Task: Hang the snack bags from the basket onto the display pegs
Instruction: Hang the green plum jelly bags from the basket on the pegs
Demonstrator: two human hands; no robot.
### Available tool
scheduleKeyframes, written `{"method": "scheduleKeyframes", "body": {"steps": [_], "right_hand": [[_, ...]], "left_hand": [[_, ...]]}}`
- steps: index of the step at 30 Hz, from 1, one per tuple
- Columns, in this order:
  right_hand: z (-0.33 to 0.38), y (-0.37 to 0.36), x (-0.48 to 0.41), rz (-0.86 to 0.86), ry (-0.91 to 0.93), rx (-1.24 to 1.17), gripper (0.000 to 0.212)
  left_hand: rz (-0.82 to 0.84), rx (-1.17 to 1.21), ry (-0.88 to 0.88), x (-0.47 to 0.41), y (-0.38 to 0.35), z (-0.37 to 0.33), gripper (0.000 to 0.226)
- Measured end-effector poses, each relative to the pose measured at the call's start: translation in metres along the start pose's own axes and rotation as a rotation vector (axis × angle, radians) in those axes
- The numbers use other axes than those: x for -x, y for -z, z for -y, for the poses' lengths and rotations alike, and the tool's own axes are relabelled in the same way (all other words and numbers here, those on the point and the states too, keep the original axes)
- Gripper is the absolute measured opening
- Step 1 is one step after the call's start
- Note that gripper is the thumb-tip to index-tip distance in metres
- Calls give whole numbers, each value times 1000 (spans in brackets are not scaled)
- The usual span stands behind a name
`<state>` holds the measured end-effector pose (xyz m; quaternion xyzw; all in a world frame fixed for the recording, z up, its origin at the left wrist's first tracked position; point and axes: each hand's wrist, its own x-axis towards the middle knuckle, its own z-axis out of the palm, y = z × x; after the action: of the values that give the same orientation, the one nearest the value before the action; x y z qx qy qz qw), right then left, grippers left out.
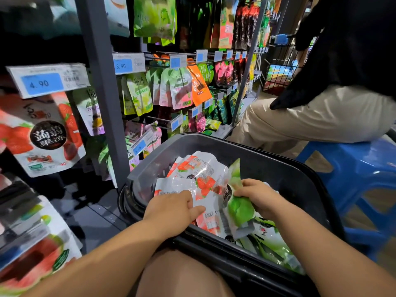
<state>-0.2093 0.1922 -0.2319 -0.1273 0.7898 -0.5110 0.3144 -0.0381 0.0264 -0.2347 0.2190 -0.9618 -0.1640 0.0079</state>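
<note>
Red-and-white and green snack bags (201,168) lie jumbled in the dark basket (278,168).

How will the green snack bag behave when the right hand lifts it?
Probably floppy: the green snack bag creases where the right hand grips it. Glossy film, so it may slide against the red bag the left hand pinches.

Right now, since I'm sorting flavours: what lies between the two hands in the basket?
In the head view, strawberry bags lie between the left hand and the right hand, which grips a green bag.
</note>
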Motion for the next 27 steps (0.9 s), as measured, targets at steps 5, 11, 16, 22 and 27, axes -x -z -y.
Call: {"method": "scheduleKeyframes", "body": {"steps": [5, 11, 16, 22, 27], "right_hand": [[8, -5, 17, 191, 115, -411, 21], [7, -11, 18, 555, 266, -628, 58], [9, -20, 23, 585, 289, -609, 37], [9, -5, 6, 145, 307, -97, 13], [-10, 36, -17, -84, 250, 358, 12]], "left_hand": [[45, 48, 18, -1, 1, 1, 60], [242, 316, -16, -7, 21, -9, 57], [356, 1074, -49, -11, 17, -18, 32], [196, 1239, 35, -20, 15, -18, 32], [80, 1338, 100, -25, 14, -4, 49]]}}
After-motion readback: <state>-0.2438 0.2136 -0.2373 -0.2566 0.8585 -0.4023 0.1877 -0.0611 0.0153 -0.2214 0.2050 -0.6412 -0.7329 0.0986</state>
